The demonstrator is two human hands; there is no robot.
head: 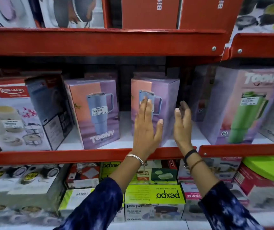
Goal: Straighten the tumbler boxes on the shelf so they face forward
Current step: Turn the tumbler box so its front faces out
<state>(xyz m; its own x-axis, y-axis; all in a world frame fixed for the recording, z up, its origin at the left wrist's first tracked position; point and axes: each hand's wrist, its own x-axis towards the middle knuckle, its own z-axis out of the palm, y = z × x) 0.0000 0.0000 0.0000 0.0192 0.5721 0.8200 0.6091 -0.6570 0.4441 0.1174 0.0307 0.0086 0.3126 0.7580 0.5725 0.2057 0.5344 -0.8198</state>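
Left hand (pixel 147 128) flat, fingers spread, on glossy cardboard tumbler box (pixel 164 100); right hand (pixel 181 125) open beside.

"Toony" on left tumbler box (pixel 93 113) (tag "129.00") | "pexpo" on green box (pixel 154 195)

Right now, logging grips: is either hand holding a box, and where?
Neither grips. Left hand lies flat on the middle box front; right hand is open beside it.

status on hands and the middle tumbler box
Left hand flat on middle box front. Right hand open beside its right edge. Nothing blocking.
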